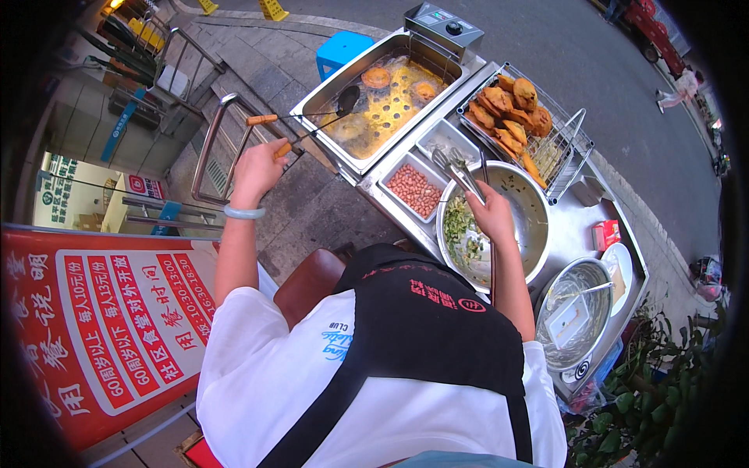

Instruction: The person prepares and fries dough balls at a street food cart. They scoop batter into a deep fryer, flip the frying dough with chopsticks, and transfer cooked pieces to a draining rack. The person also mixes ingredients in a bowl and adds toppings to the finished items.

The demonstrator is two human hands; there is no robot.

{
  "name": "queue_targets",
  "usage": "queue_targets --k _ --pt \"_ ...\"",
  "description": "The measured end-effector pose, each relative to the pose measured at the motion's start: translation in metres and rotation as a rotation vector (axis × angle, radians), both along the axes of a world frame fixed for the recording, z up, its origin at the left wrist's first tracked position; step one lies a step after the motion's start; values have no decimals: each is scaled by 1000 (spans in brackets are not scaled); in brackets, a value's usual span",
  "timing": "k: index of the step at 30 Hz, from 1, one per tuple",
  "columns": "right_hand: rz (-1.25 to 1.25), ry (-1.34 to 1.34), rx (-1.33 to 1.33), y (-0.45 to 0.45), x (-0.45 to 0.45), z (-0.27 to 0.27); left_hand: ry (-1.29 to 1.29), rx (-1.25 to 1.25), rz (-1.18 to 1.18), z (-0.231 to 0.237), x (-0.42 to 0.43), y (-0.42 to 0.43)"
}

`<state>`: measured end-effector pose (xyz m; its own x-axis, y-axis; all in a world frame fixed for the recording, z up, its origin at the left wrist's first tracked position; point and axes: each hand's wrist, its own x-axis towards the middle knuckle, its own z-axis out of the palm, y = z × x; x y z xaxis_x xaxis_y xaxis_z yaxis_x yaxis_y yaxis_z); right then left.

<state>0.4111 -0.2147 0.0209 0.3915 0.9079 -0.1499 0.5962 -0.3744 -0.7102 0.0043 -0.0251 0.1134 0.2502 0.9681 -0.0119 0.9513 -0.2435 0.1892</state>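
Observation:
My left hand, with a pale bangle at the wrist, grips the wooden handle of a long wire ladle. Its far end reaches into the deep fryer, where round fritters fry in bubbling oil. A second wooden-handled ladle rests across the fryer's rim beside that hand; one dark ladle bowl shows over the oil. My right hand holds metal tongs above the big steel bowl of chopped greens. Peanuts fill a white tray beside the bowl.
Fried pieces lie piled on a wire rack. Another steel bowl and a red box stand at the cart's right end. A metal handrail, a blue stool and a brown seat are nearby.

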Motion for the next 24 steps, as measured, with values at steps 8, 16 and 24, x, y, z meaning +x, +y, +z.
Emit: queue_targets --k 8,16,24 --pt "16 53 64 -8 1 -8 -192 -88 33 -22 3 -13" --pt "32 -52 181 -14 3 -18 -459 -196 7 -81 2 -10" --pt "38 -71 167 -19 0 -11 -542 -364 42 -111 -2 5"
